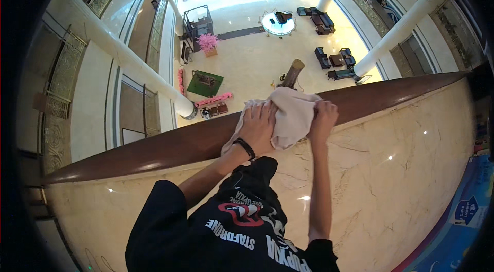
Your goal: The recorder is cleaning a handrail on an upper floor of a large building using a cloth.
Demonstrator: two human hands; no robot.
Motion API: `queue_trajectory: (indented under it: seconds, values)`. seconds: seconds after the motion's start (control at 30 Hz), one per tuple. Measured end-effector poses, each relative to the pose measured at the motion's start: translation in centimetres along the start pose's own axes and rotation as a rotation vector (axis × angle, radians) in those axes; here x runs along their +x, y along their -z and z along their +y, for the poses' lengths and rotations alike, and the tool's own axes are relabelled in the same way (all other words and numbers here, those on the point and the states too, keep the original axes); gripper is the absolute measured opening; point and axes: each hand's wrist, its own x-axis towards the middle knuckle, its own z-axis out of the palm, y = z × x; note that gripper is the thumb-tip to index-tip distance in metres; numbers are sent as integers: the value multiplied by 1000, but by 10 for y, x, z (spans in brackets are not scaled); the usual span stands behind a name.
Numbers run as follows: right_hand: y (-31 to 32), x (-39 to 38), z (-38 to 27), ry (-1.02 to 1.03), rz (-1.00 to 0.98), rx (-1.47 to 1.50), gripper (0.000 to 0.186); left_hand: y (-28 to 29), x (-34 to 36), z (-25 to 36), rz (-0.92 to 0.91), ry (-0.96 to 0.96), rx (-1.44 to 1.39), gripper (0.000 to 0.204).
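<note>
A pale pinkish cloth lies bunched across the brown rail, near the middle of the view, between and under the person's two hands; its long axis runs slantwise, roughly with the rail, from a thin drooping corner at the lower left, beside the left wrist, up to a thicker folded end at the upper right; its top edge bulges away from the person, toward the hall below, while its lower edge hangs over the near side of the rail toward the veined marble; the left hand lies palm down on the left part of the cloth, fingers stretched out and close together, pointing away from the body, a black wristband behind it; the right hand is narrow, its fingers curled over the cloth's right end and holding it; the rail itself runs from lower left to upper right, its edges bowed by the lens; beyond the cloth a brown trunk-like post points up and slightly right.
</note>
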Motion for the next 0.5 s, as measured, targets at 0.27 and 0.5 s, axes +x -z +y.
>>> queue_trajectory:
  seconds: [0.27,0.5]
  values:
    - [3,35,60,3,-22,-1,15,-8,55,49,-174,28,-72,115]
    - [12,86,205,-7,-42,-100,11,-63,152,125,-68,-9,-152,116]
